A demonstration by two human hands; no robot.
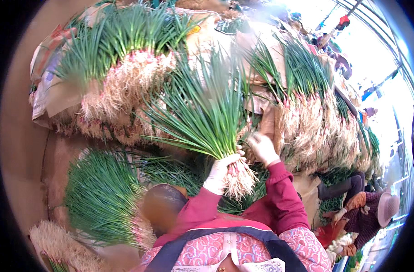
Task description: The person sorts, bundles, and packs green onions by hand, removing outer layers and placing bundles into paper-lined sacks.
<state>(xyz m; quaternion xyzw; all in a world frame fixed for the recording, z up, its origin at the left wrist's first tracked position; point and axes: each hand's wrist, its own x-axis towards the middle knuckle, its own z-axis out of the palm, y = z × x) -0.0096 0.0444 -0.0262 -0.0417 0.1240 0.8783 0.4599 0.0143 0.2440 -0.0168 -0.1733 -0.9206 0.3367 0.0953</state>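
Observation:
My left hand (222, 171), in a pale glove, is closed around the lower stems of a bunch of green onions (212, 125). Their long green leaves fan out away from me, and the pinkish bulbs with pale roots stick out below the hand, towards my body. My right hand (261, 148), also gloved, is raised just right of the bunch, with its fingers bent. Its fingertips are blurred, so whether they hold anything cannot be told.
Rows of green onions with shaggy roots lie at the upper left (125, 68) and right (305, 102). Another large pile (101, 197) lies at my left. Loose leaves (173, 170) cover the ground before me. A person in a hat (366, 217) works at the lower right.

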